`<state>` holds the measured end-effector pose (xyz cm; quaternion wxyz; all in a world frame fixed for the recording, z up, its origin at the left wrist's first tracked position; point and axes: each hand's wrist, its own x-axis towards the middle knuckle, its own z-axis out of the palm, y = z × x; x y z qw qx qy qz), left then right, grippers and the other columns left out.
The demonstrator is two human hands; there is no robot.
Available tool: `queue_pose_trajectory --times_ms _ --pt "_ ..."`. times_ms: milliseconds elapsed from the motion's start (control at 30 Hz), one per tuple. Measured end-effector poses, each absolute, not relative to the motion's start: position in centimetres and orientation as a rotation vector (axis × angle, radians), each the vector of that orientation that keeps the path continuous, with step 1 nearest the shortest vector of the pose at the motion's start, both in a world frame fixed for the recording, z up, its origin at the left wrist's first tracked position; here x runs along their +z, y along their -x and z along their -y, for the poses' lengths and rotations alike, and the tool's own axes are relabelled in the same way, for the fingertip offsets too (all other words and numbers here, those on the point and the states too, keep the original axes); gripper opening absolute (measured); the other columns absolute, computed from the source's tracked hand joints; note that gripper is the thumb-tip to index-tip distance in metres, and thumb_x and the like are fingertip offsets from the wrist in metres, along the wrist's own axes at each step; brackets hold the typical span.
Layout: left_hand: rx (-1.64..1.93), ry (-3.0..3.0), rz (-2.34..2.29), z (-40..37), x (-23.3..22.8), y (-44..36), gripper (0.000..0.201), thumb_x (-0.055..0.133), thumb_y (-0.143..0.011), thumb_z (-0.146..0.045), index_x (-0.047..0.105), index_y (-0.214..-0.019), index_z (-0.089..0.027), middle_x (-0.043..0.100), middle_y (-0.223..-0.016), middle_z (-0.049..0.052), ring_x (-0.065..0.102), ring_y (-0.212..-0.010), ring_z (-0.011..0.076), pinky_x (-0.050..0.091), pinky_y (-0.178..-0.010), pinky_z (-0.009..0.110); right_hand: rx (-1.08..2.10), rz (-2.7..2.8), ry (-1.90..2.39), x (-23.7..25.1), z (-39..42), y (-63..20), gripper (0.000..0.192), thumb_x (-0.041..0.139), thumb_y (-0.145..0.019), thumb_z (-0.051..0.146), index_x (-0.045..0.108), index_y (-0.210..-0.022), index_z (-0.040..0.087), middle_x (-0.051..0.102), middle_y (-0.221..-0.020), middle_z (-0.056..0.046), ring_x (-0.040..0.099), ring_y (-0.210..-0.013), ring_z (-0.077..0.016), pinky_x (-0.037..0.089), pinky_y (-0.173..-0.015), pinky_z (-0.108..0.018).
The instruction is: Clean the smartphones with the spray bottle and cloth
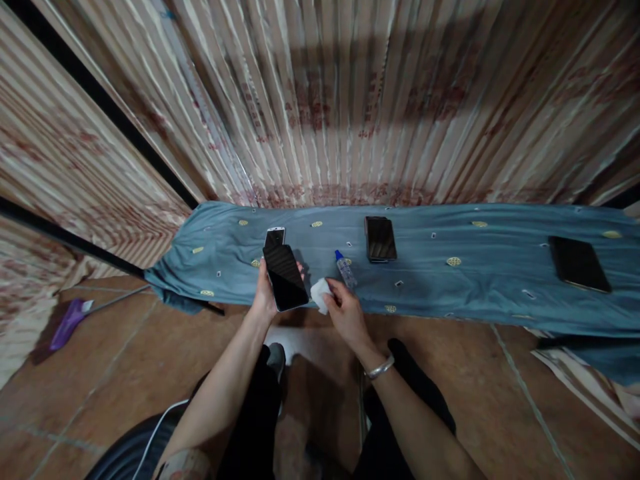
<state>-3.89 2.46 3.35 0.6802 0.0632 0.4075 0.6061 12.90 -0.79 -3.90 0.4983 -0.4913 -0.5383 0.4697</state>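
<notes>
A black smartphone (286,279) lies screen up in my left hand (265,290), whose fingers wrap round its edges. Just to its right, my right hand (345,310) pinches a crumpled white tissue (321,295), which is apart from the phone. Behind the held phone, a second smartphone (275,236) with a pale frame rests on the cloth, its lower part hidden. A small clear bottle (345,269) with a blue cap lies beyond my right hand.
Blue patterned cloth (480,287) covers the narrow table. A stack of dark phones (381,239) sits right of the bottle, and a black tablet (580,263) lies farther right. Striped curtain (340,100) hangs behind. A purple broom (69,325) is on the floor at left.
</notes>
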Motion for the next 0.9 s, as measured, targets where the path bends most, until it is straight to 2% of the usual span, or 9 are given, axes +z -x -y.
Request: queue_pose_trajectory --times_ms 133,267,333,467,567,633,700,800,900 --pt "1.192 -0.121 -0.955 -1.2 2.0 2.5 0.071 0.029 -0.097 -0.064 0.072 -0.100 -0.007 0.075 -0.078 0.012 0.071 -0.068 0.0206 0.058 -0.070 0.031 0.786 1.512 1.253 -3.2 0.8 -13.4 0.031 0.058 -0.090 0.028 0.064 -0.119 0.022 0.074 -0.113 -0.008 0.071 -0.098 -0.0227 0.057 -0.090 -0.038" --pt "1.017 -0.119 -0.932 -0.3 0.7 1.2 0.068 0.037 -0.095 -0.065 0.073 -0.099 -0.009 0.075 -0.079 0.011 0.070 -0.068 0.0204 0.057 -0.073 0.032 0.415 1.750 1.121 -3.1 1.2 -12.9 0.026 0.048 -0.096 0.019 0.069 -0.112 0.022 0.071 -0.119 -0.009 0.067 -0.111 -0.0215 0.055 -0.100 -0.038" --pt "1.011 -0.128 -0.960 -0.3 0.6 0.8 0.071 0.033 -0.096 -0.065 0.073 -0.100 -0.007 0.074 -0.076 0.012 0.070 -0.066 0.0206 0.057 -0.072 0.031 0.280 1.904 1.024 -3.2 1.9 -12.3 0.030 0.045 -0.098 0.016 0.070 -0.114 0.020 0.072 -0.116 -0.010 0.066 -0.109 -0.0221 0.056 -0.100 -0.039" --pt "1.045 -0.143 -1.004 -0.7 0.9 0.5 0.078 0.024 -0.098 -0.063 0.072 -0.102 -0.003 0.073 -0.073 0.013 0.068 -0.062 0.0185 0.056 -0.067 0.028 0.202 2.056 0.914 -3.4 3.6 -11.1 0.042 0.040 -0.097 0.010 0.058 -0.135 0.012 0.064 -0.132 -0.016 0.057 -0.122 -0.0256 0.051 -0.106 -0.043" --pt "1.070 -0.133 -1.016 -0.6 0.7 0.3 0.071 0.029 -0.099 -0.060 0.072 -0.100 -0.004 0.071 -0.071 0.011 0.067 -0.063 0.0173 0.056 -0.068 0.028 0.226 2.074 0.907 -3.6 3.9 -10.8 0.050 0.034 -0.097 0.008 0.047 -0.145 0.011 0.057 -0.141 -0.017 0.050 -0.131 -0.0265 0.048 -0.111 -0.046" --pt "1.116 -0.117 -1.027 -0.2 0.2 0.0 0.060 0.035 -0.101 -0.053 0.071 -0.100 -0.005 0.072 -0.073 0.009 0.069 -0.071 0.0172 0.056 -0.077 0.027 0.251 2.053 0.933 -3.8 3.4 -10.8 0.053 0.030 -0.097 0.008 0.042 -0.149 0.011 0.054 -0.144 -0.017 0.047 -0.134 -0.0266 0.045 -0.113 -0.049" --pt "1.174 -0.129 -1.028 0.4 -0.4 -0.6 0.048 0.039 -0.102 -0.043 0.071 -0.106 -0.007 0.075 -0.084 0.008 0.070 -0.083 0.0171 0.053 -0.087 0.026 0.283 2.023 0.971 -3.9 2.6 -11.0 0.054 0.029 -0.098 0.009 0.040 -0.151 0.012 0.052 -0.146 -0.018 0.044 -0.136 -0.0265 0.044 -0.113 -0.049" --pt "1.163 -0.209 -0.985 1.2 -0.9 -1.3 0.046 0.039 -0.103 -0.039 0.068 -0.121 -0.007 0.076 -0.105 0.011 0.069 -0.105 0.0199 0.049 -0.099 0.027 0.287 1.966 1.040 -4.0 1.4 -11.4 0.054 0.028 -0.099 0.010 0.043 -0.150 0.013 0.054 -0.144 -0.018 0.045 -0.136 -0.0263 0.043 -0.113 -0.049" --pt "1.131 -0.314 -0.934 1.7 -1.3 -1.6 0.049 0.045 -0.100 -0.044 0.063 -0.132 -0.011 0.073 -0.118 0.012 0.065 -0.118 0.0216 0.046 -0.106 0.030 0.270 1.917 1.094 -4.0 0.6 -11.7 0.053 0.029 -0.098 0.010 0.046 -0.148 0.011 0.053 -0.145 -0.019 0.045 -0.136 -0.0269 0.041 -0.114 -0.049"
